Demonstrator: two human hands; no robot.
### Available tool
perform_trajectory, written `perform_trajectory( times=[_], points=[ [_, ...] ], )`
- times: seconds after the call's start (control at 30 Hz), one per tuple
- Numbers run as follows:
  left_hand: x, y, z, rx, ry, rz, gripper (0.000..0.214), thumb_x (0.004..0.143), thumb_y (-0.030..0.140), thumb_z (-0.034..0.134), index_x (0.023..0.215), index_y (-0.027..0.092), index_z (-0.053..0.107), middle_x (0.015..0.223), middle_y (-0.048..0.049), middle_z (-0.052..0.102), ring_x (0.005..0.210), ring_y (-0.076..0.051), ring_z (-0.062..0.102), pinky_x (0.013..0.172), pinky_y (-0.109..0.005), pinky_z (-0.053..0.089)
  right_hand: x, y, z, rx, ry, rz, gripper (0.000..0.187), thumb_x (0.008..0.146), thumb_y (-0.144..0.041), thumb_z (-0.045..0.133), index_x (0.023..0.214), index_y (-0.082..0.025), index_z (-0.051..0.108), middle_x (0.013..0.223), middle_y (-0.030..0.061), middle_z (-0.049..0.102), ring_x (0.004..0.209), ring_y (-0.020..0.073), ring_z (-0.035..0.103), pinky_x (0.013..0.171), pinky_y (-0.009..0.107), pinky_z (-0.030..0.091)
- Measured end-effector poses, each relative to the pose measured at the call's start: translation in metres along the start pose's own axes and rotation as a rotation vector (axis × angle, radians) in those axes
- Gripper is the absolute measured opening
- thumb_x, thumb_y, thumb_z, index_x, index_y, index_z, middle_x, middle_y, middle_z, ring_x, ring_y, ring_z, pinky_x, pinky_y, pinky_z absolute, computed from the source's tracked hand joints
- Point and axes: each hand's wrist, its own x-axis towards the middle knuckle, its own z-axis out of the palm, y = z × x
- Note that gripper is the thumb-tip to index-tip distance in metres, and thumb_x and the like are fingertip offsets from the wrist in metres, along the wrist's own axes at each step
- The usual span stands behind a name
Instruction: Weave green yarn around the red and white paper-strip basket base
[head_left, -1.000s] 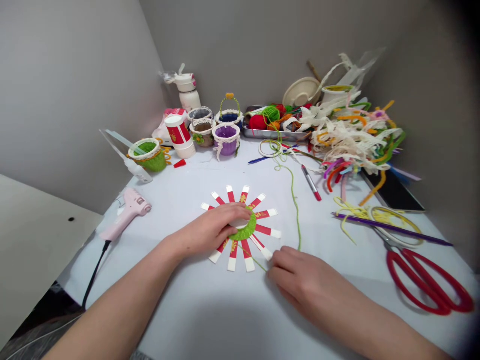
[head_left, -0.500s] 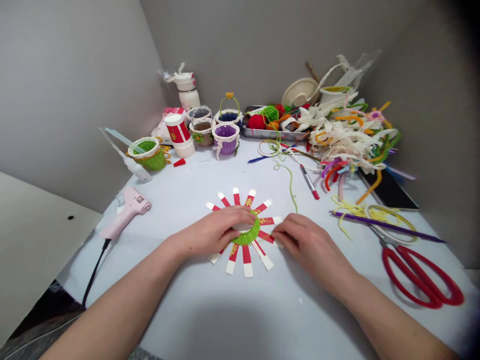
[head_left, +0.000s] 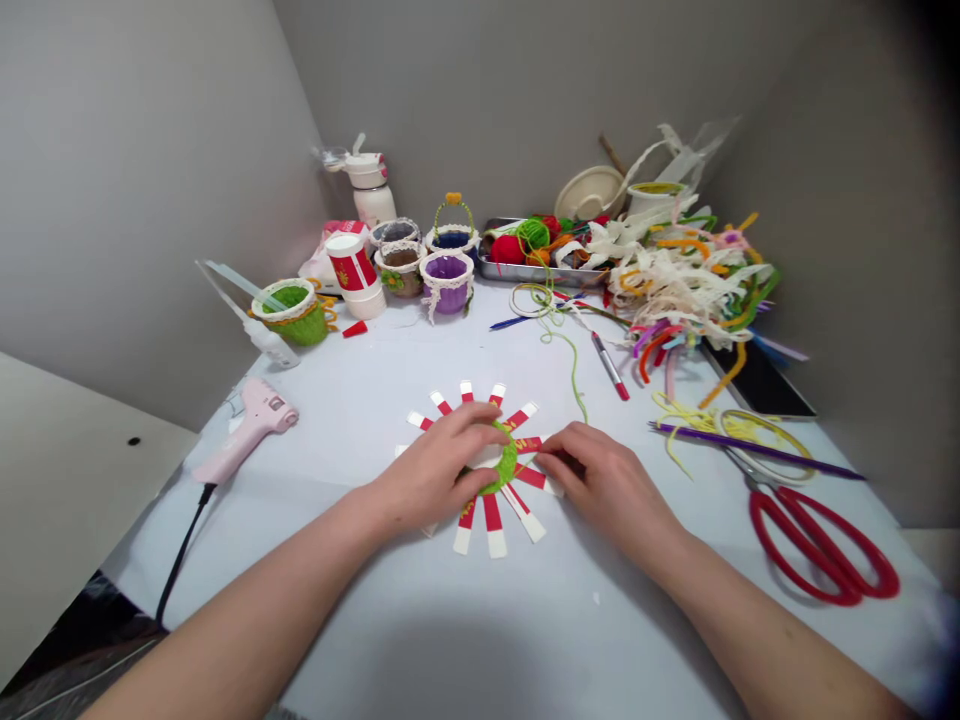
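A paper cup cut into strips [head_left: 493, 520] lies splayed flat on the table, its red-and-white strips fanned out like rays. Green yarn [head_left: 509, 465] is woven in a ring around its white base. My left hand [head_left: 450, 460] lies over the left side, thumb and fingers holding the cup at the ring, hiding several strips. At the right of the ring, my right hand [head_left: 592, 465] is closed in a pinch on the green yarn. A thin strand runs from its fingertips to the ring. Beyond this hand, loose green yarn [head_left: 576, 375] trails toward the back.
A pink glue gun [head_left: 251, 425] lies at left. Red-handled scissors [head_left: 825, 545] and a purple knitting needle [head_left: 757, 450] lie at right. Small decorated baskets [head_left: 448, 285], a metal tray [head_left: 536, 272] of yarn balls and heaped white trim [head_left: 682, 275] line the back. A marker [head_left: 609, 366] lies nearer.
My left fingers have shifted and spread more around the ring. My right hand has moved slightly left with the yarn. The whole view has shifted a little.
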Motion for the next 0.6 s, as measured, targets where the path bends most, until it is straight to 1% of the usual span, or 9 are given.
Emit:
perform_trajectory(
  times=[0.07, 0.13, 0.23, 0.33, 0.4, 0.47, 0.53, 0.6],
  points=[
    [-0.002, 0.001, -0.001, 0.056, 0.054, -0.058, 0.037, 0.096, 0.021, 0.071, 0.132, 0.021, 0.060, 0.149, -0.0172, 0.052, 0.141, -0.033, 0.051, 0.115, -0.052, 0.049, 0.000, 0.000, -0.001, 0.005, 0.000, -0.003, 0.014, 0.102, -0.022, 0.060, 0.091, -0.021, 0.070, 0.087, 0.0039, 0.067, 0.084, 0.0213, 0.065, 0.074, 0.033, 0.049],
    [-0.002, 0.001, -0.003, 0.080, 0.055, -0.097, 0.041, 0.093, 0.025, 0.075, 0.132, 0.021, 0.060, 0.141, -0.0161, 0.056, 0.135, -0.033, 0.055, 0.112, -0.052, 0.051, 0.000, 0.001, -0.002, 0.017, 0.007, -0.015, 0.015, 0.102, -0.020, 0.059, 0.093, -0.020, 0.071, 0.090, 0.0046, 0.066, 0.087, 0.0217, 0.065, 0.076, 0.034, 0.050],
    [-0.002, -0.001, -0.009, 0.064, -0.008, -0.110, 0.040, 0.095, 0.027, 0.075, 0.131, 0.021, 0.060, 0.129, -0.0128, 0.063, 0.124, -0.030, 0.060, 0.107, -0.049, 0.053, 0.000, 0.001, -0.004, 0.034, 0.018, -0.054, 0.017, 0.103, -0.016, 0.057, 0.096, -0.020, 0.072, 0.094, 0.0055, 0.067, 0.089, 0.0214, 0.065, 0.079, 0.034, 0.051],
    [-0.001, -0.002, -0.020, 0.081, -0.088, -0.093, 0.045, 0.095, 0.027, 0.077, 0.136, 0.024, 0.058, 0.132, -0.0106, 0.067, 0.130, -0.033, 0.057, 0.112, -0.054, 0.045, -0.003, -0.001, -0.008, 0.043, 0.019, -0.114, 0.016, 0.103, -0.013, 0.058, 0.098, -0.020, 0.071, 0.095, 0.0053, 0.067, 0.090, 0.0208, 0.065, 0.079, 0.033, 0.051],
    [-0.001, -0.003, -0.027, 0.099, -0.146, -0.087, 0.047, 0.097, 0.023, 0.074, 0.140, 0.027, 0.056, 0.137, -0.0094, 0.066, 0.138, -0.034, 0.052, 0.115, -0.056, 0.040, -0.005, -0.004, -0.012, 0.048, 0.008, -0.159, 0.015, 0.102, -0.011, 0.057, 0.102, -0.019, 0.070, 0.094, 0.0050, 0.068, 0.089, 0.0203, 0.065, 0.077, 0.032, 0.051],
    [-0.002, -0.004, -0.034, 0.107, -0.185, -0.091, 0.046, 0.100, 0.015, 0.067, 0.142, 0.029, 0.056, 0.142, -0.0085, 0.065, 0.140, -0.033, 0.050, 0.116, -0.054, 0.038, -0.009, -0.009, -0.016, 0.051, -0.021, -0.205, 0.016, 0.103, -0.009, 0.055, 0.104, -0.019, 0.068, 0.094, 0.0048, 0.068, 0.088, 0.0196, 0.064, 0.075, 0.031, 0.050],
    [-0.002, -0.005, -0.037, 0.110, -0.208, -0.097, 0.048, 0.100, 0.008, 0.059, 0.142, 0.030, 0.057, 0.144, -0.0074, 0.065, 0.140, -0.031, 0.050, 0.116, -0.053, 0.038, -0.013, -0.014, -0.019, 0.031, -0.067, -0.264, 0.018, 0.104, -0.009, 0.053, 0.102, -0.019, 0.068, 0.093, 0.0054, 0.067, 0.087, 0.0196, 0.063, 0.074, 0.031, 0.050],
    [-0.002, -0.008, -0.038, 0.106, -0.224, -0.094, 0.050, 0.099, 0.005, 0.056, 0.142, 0.031, 0.057, 0.146, -0.0062, 0.065, 0.139, -0.030, 0.052, 0.115, -0.052, 0.038, -0.018, -0.018, -0.021, -0.022, -0.121, -0.327, 0.022, 0.104, -0.008, 0.051, 0.097, -0.018, 0.069, 0.092, 0.0060, 0.065, 0.085, 0.0198, 0.061, 0.072, 0.031, 0.049]
  ],
)
